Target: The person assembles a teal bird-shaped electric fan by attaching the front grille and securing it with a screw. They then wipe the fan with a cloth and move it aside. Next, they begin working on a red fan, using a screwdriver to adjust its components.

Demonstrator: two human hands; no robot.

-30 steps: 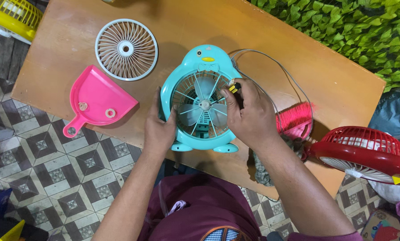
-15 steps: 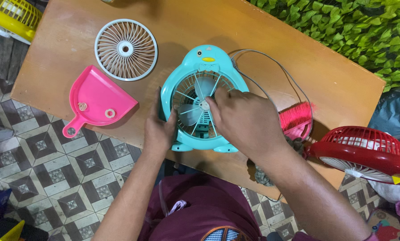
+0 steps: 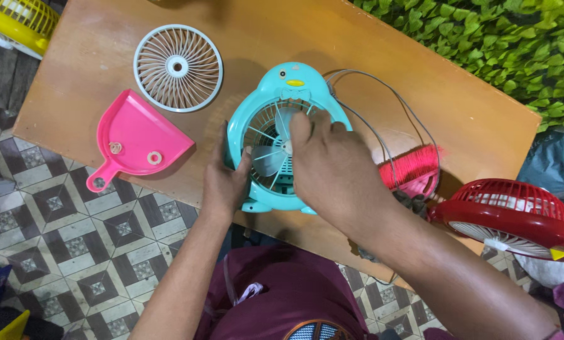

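So there's a teal penguin-shaped fan [image 3: 275,113] lying face-up near the front edge of the wooden table [image 3: 93,56], front grille off, pale blades [image 3: 268,157] exposed. The left hand [image 3: 225,179] is wrapped around the fan's left rim, gripping it. The right hand [image 3: 332,167] is laid over the open front, fingertips curled down at the hub in the middle of the blades; can't tell if it's actually pinching anything there, the hand covers it.

The fan's grey cord [image 3: 392,110] loops off to the right across the table. Right beside that is a pink brush [image 3: 411,167], bristles up. On the left of the fan there's a pink dustpan [image 3: 137,141] with a couple of small round parts [image 3: 154,157] sitting in it, and just above that the white round grille [image 3: 178,68] lying flat.

A red fan [image 3: 508,217] hangs off the right corner, a yellow one [image 3: 17,22] sits top left. Green hedge [image 3: 483,44] behind the table, patterned tile floor [image 3: 61,233] below.
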